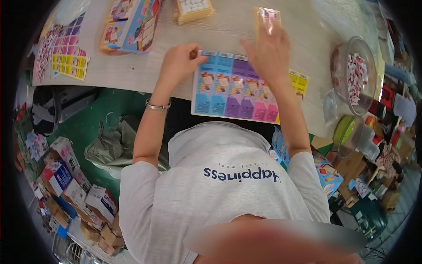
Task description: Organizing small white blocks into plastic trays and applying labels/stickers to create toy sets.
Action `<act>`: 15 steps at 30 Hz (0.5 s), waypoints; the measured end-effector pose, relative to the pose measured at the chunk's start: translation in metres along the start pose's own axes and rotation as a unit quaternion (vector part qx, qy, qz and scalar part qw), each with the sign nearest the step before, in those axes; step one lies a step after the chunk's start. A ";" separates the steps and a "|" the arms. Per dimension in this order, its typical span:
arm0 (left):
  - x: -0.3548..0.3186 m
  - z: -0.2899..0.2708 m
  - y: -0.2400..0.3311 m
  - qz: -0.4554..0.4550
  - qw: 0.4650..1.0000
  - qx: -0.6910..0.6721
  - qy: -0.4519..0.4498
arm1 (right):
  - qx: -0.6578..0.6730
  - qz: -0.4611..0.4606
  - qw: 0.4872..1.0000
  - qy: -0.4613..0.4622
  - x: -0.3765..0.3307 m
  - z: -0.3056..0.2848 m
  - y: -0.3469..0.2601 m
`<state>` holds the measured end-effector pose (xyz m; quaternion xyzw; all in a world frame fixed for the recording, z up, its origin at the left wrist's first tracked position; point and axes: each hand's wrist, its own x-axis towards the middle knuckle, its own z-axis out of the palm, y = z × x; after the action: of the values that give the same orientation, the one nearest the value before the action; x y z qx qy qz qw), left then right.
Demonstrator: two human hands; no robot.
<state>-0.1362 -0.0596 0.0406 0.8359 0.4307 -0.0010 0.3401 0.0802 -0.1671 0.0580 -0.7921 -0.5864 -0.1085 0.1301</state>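
A colourful card sheet (237,90) of blue, purple and pink panels is laid at the near edge of the pale surface (132,70), its upper left corner pinched by the left hand (178,61). A small clear packet (268,20) is held up in the fingers of the right hand (268,55), above the sheet's upper right part. A clear bowl (343,57) of red-and-white wrapped pieces is seen to the right, and a stack of printed boxes (132,22) at the far left

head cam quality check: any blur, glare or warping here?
Head view: strong fisheye bending of the table edge, black vignette at the corners; right hand and the clear packet it holds are motion-smeared; glare on the clear bowl rim; left hand and card sheet sharp; lighting even.
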 end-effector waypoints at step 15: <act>-0.005 0.039 -0.011 -0.001 0.847 -0.531 -0.027 | 0.250 -0.199 0.937 0.138 -0.031 0.045 -0.040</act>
<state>-0.1355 -0.0809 0.0057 0.5271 0.3574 0.2044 0.7434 0.0338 -0.1686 0.0083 -0.5784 -0.7164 -0.0903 0.3796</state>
